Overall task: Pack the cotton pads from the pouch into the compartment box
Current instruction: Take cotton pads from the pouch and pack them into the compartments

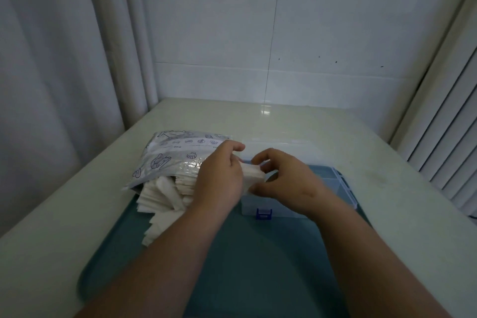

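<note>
A printed plastic pouch (175,156) lies on the left of the table, its mouth facing me. Several white square cotton pads (161,197) spill out of it onto the tray. A clear compartment box (340,183) with a blue latch (263,214) stands to the right of the pouch, its lid folded back. My left hand (219,178) and my right hand (286,183) meet above the box's left end. Both pinch the same small stack of cotton pads (254,172) between their fingers.
A teal tray (258,266) under the box and the pads covers the near middle of the pale table (387,152). White tiled wall stands behind, a curtain at the left, a slatted panel at the right.
</note>
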`<action>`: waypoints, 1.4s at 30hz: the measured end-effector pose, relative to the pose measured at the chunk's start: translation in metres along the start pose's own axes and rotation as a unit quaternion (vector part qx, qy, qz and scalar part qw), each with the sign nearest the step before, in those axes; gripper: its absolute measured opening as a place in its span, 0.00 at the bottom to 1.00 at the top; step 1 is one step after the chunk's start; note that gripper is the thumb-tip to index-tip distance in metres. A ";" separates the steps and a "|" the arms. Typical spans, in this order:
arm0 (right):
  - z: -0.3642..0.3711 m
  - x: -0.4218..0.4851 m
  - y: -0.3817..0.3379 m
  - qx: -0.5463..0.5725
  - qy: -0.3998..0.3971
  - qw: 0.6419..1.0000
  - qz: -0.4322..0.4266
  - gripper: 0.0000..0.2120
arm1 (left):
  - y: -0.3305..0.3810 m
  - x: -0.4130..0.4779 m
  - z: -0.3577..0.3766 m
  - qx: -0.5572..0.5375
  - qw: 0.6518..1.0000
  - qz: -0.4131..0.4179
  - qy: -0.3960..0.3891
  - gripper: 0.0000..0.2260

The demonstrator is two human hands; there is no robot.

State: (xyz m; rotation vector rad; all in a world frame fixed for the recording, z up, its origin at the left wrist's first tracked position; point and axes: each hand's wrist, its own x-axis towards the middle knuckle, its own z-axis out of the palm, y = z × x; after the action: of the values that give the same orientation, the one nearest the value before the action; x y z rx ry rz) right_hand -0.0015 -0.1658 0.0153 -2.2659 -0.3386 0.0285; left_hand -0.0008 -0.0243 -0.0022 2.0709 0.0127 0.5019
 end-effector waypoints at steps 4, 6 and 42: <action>-0.001 -0.002 -0.001 -0.026 0.010 0.999 -0.028 0.14 | 0.001 -0.002 0.004 -0.053 0.998 -0.024 0.031 0.12; 0.000 -0.001 -0.001 -0.059 0.021 0.998 -0.028 0.11 | 0.001 -0.002 0.007 -0.079 0.995 -0.034 0.044 0.11; 0.003 -0.002 -0.003 -0.063 0.085 0.994 -0.040 0.11 | 0.002 -0.001 0.014 -0.143 0.984 -0.100 0.032 0.13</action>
State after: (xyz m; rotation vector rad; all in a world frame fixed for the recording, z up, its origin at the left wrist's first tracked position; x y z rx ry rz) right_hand -0.0047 -0.1623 0.0159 -2.3570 -0.3476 -0.2324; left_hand 0.0031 -0.0371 -0.0072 1.7500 0.1767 0.4198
